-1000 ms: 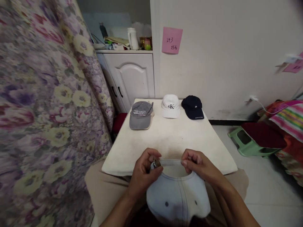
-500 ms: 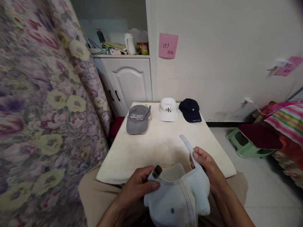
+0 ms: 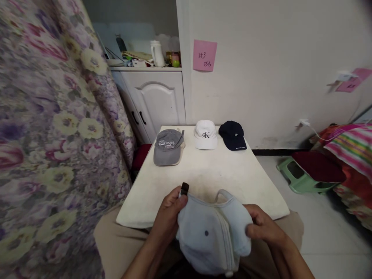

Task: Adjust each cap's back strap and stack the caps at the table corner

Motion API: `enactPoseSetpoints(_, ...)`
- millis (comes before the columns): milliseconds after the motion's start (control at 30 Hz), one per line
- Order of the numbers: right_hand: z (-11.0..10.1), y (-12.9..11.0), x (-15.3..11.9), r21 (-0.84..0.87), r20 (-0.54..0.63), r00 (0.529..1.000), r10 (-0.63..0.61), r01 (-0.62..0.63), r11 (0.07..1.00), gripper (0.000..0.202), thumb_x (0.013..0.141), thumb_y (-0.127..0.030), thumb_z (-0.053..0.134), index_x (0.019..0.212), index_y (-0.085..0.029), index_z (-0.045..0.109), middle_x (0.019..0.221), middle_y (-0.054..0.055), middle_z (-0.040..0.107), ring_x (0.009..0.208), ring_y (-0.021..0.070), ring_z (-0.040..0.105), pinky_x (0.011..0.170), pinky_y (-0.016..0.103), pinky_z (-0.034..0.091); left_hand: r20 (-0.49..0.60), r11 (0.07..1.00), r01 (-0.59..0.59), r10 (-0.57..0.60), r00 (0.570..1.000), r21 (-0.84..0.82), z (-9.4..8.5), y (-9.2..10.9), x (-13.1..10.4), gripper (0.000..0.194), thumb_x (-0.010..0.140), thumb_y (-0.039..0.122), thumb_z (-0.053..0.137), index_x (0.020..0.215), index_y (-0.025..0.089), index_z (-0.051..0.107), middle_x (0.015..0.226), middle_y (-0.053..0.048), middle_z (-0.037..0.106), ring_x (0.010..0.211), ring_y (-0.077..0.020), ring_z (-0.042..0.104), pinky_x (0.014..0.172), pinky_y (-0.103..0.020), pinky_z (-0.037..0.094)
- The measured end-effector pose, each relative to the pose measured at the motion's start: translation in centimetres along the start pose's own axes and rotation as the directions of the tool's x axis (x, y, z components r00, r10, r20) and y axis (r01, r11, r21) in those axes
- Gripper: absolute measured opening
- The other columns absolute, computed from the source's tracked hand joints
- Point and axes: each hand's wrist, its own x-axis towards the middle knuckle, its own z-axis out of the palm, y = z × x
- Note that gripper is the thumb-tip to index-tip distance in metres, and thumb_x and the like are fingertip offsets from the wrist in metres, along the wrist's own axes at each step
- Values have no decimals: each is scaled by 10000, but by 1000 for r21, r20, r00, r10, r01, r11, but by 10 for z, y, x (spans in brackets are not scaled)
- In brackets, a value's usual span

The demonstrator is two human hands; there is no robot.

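A light blue cap (image 3: 203, 236) hangs between my two hands over the near edge of the white table (image 3: 203, 174), its back opening turned up. My left hand (image 3: 171, 207) pinches its left edge by the dark buckle (image 3: 184, 188). My right hand (image 3: 261, 224) grips the right side of the cap. The loose strap (image 3: 223, 193) curls above the opening, free of both hands. Along the table's far side sit a grey cap (image 3: 167, 149), a white cap (image 3: 205, 135) with black letters, and a navy cap (image 3: 232, 135).
A floral curtain (image 3: 58, 135) hangs at the left. Behind the table are a white cabinet (image 3: 159, 100) and a wall with a pink note (image 3: 205, 56). On the right, a green stool (image 3: 293, 172) stands on the floor near a striped cloth (image 3: 351, 147).
My right hand has let go of the strap and moved down to the cap's side. My left hand has risen slightly with the buckle, and the cap has tilted up.
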Motion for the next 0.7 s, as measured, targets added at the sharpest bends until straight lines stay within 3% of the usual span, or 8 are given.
enactPoseSetpoints(67, -1, -2, 3, -30, -41, 999, -29, 27, 999, 409, 770, -561, 733, 800, -153, 748, 750, 39, 633, 652, 171, 528, 586, 263, 413, -17, 1000, -16, 16, 1000, 9, 3, 5, 2, 276, 691, 344, 846, 807, 176, 660, 586, 52, 619, 468, -88, 533, 479, -175, 410)
enactPoseSetpoints(167, 3, -8, 8, 35, -161, 986, -37, 43, 998, 353, 838, -510, 694, 882, -164, 748, 756, 41, 666, 661, 177, 569, 605, 266, 450, -22, 996, -73, 74, 997, 42, 8, 15, 7, 281, 701, 355, 835, 797, 174, 643, 621, 42, 654, 503, -107, 574, 519, -197, 453)
enactPoseSetpoints(267, 13, -16, 16, 156, -279, 960, -25, 71, 985, 389, 799, -517, 737, 994, -180, 734, 797, 56, 718, 692, 209, 640, 639, 299, 511, -21, 989, -120, 123, 992, 83, 11, 25, 18, 305, 715, 376, 824, 866, 176, 649, 680, 30, 693, 554, -133, 619, 554, -216, 478)
enactPoseSetpoints(367, 26, -25, 29, 307, -403, 915, 0, 135, 942, 449, 743, -533, 779, 1038, -202, 714, 832, 62, 749, 730, 239, 693, 671, 335, 558, -14, 995, -90, 90, 996, 39, 11, 24, 33, 326, 721, 347, 829, 941, 178, 659, 728, 28, 717, 601, -131, 651, 578, -203, 487)
enactPoseSetpoints(467, 31, -26, 42, 425, -554, 832, 40, 241, 873, 388, 741, -483, 797, 1030, -242, 700, 897, 26, 765, 817, 232, 716, 747, 334, 578, 40, 995, 24, -20, 999, -101, 2, 7, 43, 314, 698, 359, 846, 883, 162, 684, 745, 1, 743, 696, -164, 702, 686, -241, 540)
enactPoseSetpoints(567, 25, -18, 48, 469, -656, 746, 115, 284, 836, 361, 692, -444, 834, 963, -247, 700, 904, -3, 769, 876, 228, 717, 775, 328, 588, 178, 967, 192, -161, 971, -167, -13, -23, 37, 309, 718, 432, 822, 825, 160, 719, 715, -45, 764, 857, -263, 740, 820, -346, 563)
enactPoseSetpoints(633, 20, -12, 48, 480, -650, 744, 157, 242, 844, 338, 712, -474, 806, 925, -231, 705, 876, 8, 770, 896, 249, 716, 766, 354, 597, 270, 960, 221, -170, 948, -172, -23, -43, 27, 324, 683, 445, 841, 842, 182, 740, 741, -49, 781, 943, -294, 738, 863, -368, 558)
enactPoseSetpoints(700, 18, -9, 47, 505, -595, 778, 200, 169, 846, 340, 745, -520, 757, 886, -214, 710, 845, 28, 771, 891, 276, 719, 741, 391, 605, 343, 965, 234, -181, 922, -120, -28, -57, 18, 463, 580, 467, 888, 920, 182, 755, 837, -77, 795, 1017, -332, 721, 868, -376, 562)
